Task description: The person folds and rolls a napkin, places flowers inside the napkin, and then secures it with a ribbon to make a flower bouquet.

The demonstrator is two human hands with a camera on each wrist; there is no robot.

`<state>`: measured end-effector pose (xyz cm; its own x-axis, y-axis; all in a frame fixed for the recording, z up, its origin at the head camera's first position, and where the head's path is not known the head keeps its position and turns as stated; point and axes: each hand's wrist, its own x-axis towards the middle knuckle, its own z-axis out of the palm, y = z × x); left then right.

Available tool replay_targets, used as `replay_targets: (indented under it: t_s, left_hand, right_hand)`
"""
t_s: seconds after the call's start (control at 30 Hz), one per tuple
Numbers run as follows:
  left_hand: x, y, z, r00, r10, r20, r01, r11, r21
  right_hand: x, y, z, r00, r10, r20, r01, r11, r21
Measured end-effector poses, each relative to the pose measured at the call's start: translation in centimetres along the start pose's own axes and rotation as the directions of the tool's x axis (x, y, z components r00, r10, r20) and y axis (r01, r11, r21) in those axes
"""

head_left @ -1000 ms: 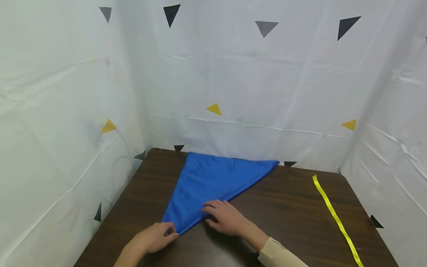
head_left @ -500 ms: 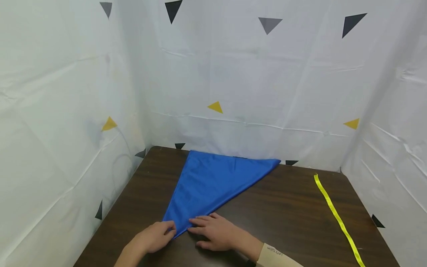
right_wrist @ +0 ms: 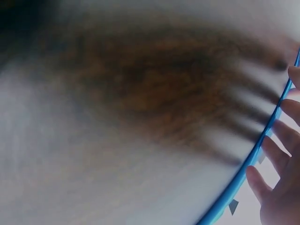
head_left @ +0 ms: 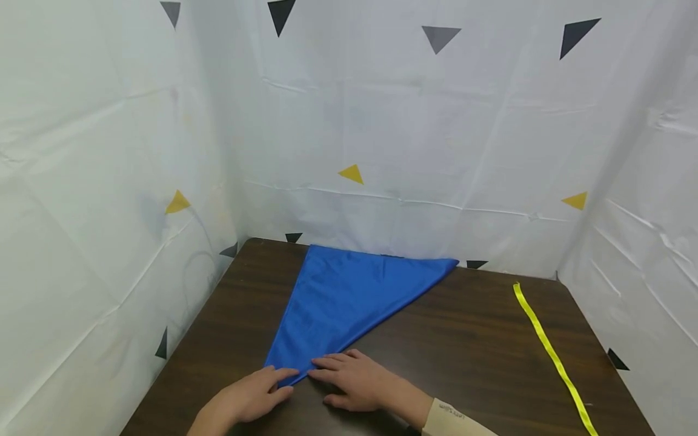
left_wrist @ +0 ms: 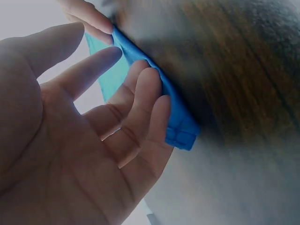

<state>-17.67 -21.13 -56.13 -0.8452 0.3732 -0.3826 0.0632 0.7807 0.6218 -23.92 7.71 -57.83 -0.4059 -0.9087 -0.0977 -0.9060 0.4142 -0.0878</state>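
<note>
A blue cloth (head_left: 338, 303) folded to a triangle lies on the dark wooden table, its narrow corner toward me. My left hand (head_left: 248, 393) is at that corner, index finger stretched over the cloth. In the left wrist view the other fingers of the left hand (left_wrist: 84, 136) bend loosely against the cloth (left_wrist: 182, 122), and the thumb stands apart from it. My right hand (head_left: 357, 381) rests just to the right, fingertips on the slanted edge. From the right wrist, the fingers of the right hand (right_wrist: 286, 164) appear spread along the blue edge (right_wrist: 229, 194).
A yellow ribbon (head_left: 551, 351) runs lengthwise along the right side of the brown table (head_left: 463, 339). White sheeting (head_left: 409, 133) with black, grey and yellow triangles closes off the back and both sides.
My right hand has slid down the slanted edge toward the near corner and then stopped beside the left hand. The left index finger, bent before, has stretched out over the corner.
</note>
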Motion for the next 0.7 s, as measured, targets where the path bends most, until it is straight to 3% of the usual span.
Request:
replay_targets:
  t_s: [0.5,0.7]
  left_hand:
    - [-0.17,-0.38,0.19,1.0,0.009,-0.004,-0.009,1.0,0.011]
    - [-0.38,-0.47,0.41,0.998,0.065,-0.016,-0.064,0.995,0.071]
  right_hand:
    - [-0.4,0.56,-0.57,0.997,0.078,0.008,-0.078,0.997,0.023]
    - [-0.25,0.88,-0.44,0.992,0.124,0.009,-0.124,0.992,0.002]
